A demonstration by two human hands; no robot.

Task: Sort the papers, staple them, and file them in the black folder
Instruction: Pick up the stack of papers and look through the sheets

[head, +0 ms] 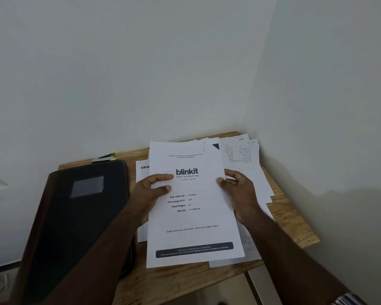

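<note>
Two walls (pixel 295 73) closed the bench (pixel 295 225) at the upper centre and right of the frame. The black folder (pixel 79 216) filled its left part, a stapler (pixel 103 157) wedged behind it. Loose papers (pixel 242 155) crowded the far right corner. Bare wood showed only along the lower edge.

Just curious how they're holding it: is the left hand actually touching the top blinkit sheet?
Touching. In the head view the left hand holds the top blinkit sheet at its left edge, its thumb lying across the printed face beside the logo.
</note>
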